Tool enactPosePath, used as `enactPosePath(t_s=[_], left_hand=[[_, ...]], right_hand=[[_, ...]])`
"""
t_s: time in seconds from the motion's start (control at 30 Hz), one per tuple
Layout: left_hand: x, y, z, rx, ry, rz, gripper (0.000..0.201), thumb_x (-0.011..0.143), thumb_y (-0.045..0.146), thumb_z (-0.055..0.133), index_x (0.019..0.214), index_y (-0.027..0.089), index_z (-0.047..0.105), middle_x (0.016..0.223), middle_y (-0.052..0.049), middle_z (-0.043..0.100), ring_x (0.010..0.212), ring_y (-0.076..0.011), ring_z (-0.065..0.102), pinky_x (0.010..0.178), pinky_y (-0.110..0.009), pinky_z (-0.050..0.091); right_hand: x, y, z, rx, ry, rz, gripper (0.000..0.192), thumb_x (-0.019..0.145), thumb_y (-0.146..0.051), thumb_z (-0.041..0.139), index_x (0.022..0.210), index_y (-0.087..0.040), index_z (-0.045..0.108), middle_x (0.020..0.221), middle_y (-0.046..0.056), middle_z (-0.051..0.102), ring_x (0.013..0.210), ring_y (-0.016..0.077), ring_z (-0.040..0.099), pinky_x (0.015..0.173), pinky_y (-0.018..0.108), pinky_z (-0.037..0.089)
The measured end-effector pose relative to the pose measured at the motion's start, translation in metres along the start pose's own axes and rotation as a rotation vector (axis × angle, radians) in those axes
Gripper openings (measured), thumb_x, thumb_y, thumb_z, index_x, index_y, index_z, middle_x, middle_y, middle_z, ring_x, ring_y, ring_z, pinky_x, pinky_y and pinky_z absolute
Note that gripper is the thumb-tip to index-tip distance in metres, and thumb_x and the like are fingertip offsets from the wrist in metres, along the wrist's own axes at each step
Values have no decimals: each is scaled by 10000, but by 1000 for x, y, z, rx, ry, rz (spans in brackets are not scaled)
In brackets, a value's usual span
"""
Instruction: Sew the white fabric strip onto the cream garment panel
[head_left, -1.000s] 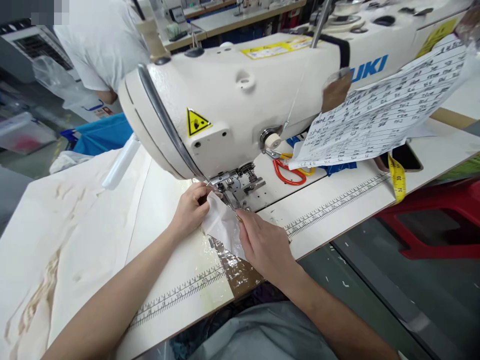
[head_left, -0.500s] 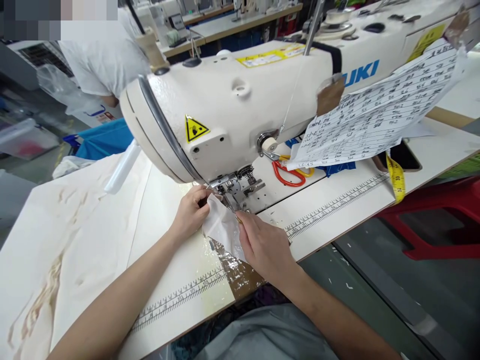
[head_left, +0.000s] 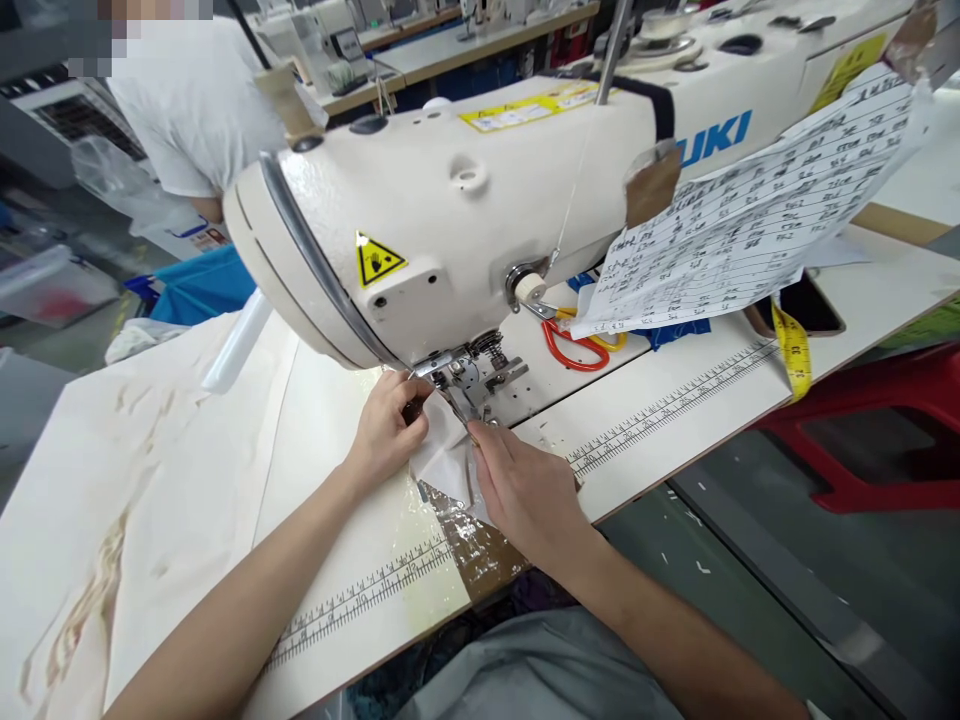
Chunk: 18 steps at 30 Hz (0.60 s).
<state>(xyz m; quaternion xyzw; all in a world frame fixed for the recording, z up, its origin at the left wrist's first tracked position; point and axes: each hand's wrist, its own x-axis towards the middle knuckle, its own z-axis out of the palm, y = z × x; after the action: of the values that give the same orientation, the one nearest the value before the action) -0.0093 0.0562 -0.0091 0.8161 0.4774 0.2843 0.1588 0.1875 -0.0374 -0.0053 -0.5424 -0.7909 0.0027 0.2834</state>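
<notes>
A white sewing machine (head_left: pixel 442 220) stands over the table, its needle area and presser parts (head_left: pixel 454 375) low at its left end. My left hand (head_left: pixel 390 425) is closed at the needle area, its fingertips on a small piece of white fabric (head_left: pixel 442 465). That fabric hangs in folds between my two hands. My right hand (head_left: pixel 529 490) pinches the fabric's right side, fingertips against the lower end of a narrow metal strip (head_left: pixel 461 405) below the needle. The fabric's edge under my fingers is hidden.
Red-handled scissors (head_left: pixel 574 348) lie under the machine arm, by a handwritten sheet (head_left: pixel 750 210). A yellow tape measure (head_left: pixel 792 350) hangs over a dark tray-like object. Pale cloth (head_left: pixel 195 450) spreads over the table's left. A red stool (head_left: pixel 885 430) stands right; a person in white (head_left: pixel 195 100) is behind.
My left hand has shifted slightly right, towards the needle area, and the fabric between my hands is folded closer together. My right hand stays nearly in place. The view has shifted slightly.
</notes>
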Motion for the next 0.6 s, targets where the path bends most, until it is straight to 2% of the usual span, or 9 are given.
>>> enactPosePath(t_s=[0.23,0.43,0.6], left_hand=[[2,-2,-1,-198,-1,-141,135,818,269,536,787,201,648,825,-51,648,830,-206,606,708,-314,498],[4,3,-4,-265,14,-267,172,769,336,589,787,191,680,792,-44,644,769,-190,592,641,-281,480],[7,8,-4,-295,37,-265,163,732,337,596,743,196,678,804,-41,685,783,-199,626,678,-291,491]], right_hand=[[-4,0,2,-3,95,2,259,985,-126,444,1150,-81,639,824,46,738,597,151,650,480,282,378],[-3,0,0,8,41,38,241,964,-131,492,1159,-106,630,813,29,726,596,147,637,497,275,367],[-3,0,0,29,29,55,223,947,-116,512,1145,-118,617,820,34,721,627,154,645,517,278,355]])
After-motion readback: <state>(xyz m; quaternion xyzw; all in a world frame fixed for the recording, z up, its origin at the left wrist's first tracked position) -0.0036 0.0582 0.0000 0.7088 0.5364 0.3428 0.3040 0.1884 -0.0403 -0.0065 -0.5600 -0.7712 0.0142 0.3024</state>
